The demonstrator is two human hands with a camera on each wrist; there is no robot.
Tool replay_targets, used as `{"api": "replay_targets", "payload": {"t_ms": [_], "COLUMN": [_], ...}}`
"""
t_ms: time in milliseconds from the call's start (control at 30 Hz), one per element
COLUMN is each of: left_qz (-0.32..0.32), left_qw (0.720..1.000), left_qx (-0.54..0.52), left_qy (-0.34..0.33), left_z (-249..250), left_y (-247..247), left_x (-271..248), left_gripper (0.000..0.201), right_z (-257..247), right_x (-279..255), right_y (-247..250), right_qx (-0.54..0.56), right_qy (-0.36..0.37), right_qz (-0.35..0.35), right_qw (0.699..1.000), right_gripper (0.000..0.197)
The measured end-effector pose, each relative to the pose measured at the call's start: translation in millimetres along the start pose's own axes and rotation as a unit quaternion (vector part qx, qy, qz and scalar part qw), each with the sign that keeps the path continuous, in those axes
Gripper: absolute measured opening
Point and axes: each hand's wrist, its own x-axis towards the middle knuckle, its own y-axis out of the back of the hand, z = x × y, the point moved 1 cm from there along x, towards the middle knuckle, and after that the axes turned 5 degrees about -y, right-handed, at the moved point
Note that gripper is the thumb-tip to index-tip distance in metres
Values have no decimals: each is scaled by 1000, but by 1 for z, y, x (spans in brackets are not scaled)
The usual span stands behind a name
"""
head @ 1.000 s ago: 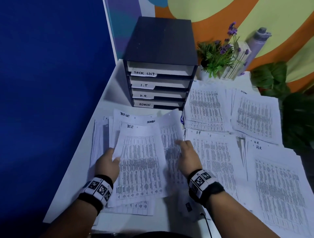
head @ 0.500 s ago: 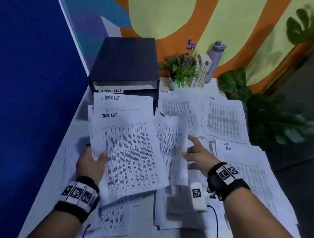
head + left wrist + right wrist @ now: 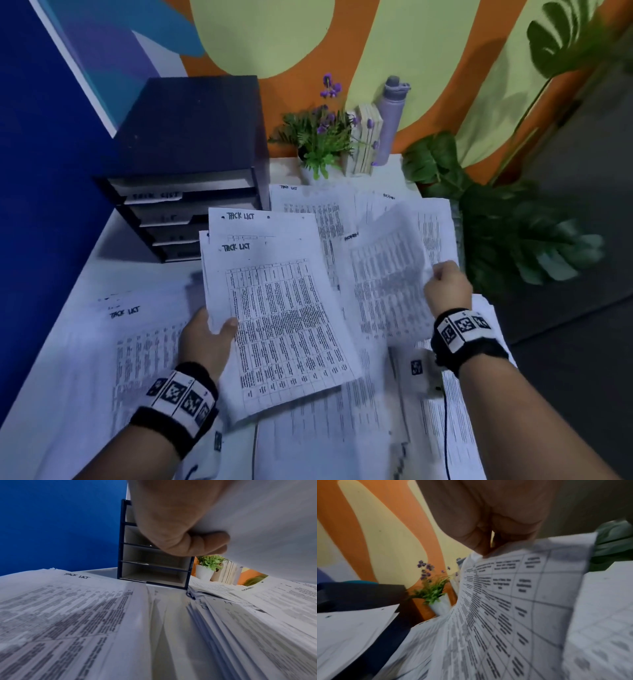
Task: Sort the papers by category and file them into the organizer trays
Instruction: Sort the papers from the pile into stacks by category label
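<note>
Head view: left hand (image 3: 205, 339) grips the raised TASK LIST sheets (image 3: 281, 308) before the organizer (image 3: 185, 192); right hand (image 3: 448, 284) pinches a curling sheet (image 3: 387, 270), seemingly headed ADMIN. That one-corner pinch could crease it or scatter loose papers (image 3: 342, 445).

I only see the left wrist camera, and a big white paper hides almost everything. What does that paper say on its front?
Observer: The sheets in the left hand have a handwritten heading that looks like TASK LIST.
Operator: What is the other hand doing?
Observer: The right hand pinches the edge of a curling sheet, held up in the air.
Operator: Which tray has that name?
Observer: The top tray label on the organizer, though it is blurred.
</note>
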Motion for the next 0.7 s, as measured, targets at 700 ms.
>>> {"api": "replay_targets", "payload": {"t_ms": [700], "left_qz": [-13], "left_qw": [999], "left_qx": [1], "left_qy": [50], "left_z": [6], "left_y": [-57], "left_x": [-3], "left_gripper": [35], "right_z": [3], "right_x": [112], "right_y": [-4], "right_qx": [-155], "right_qy": [36], "right_qz": [-47], "right_qw": [986], "right_gripper": [57]}}
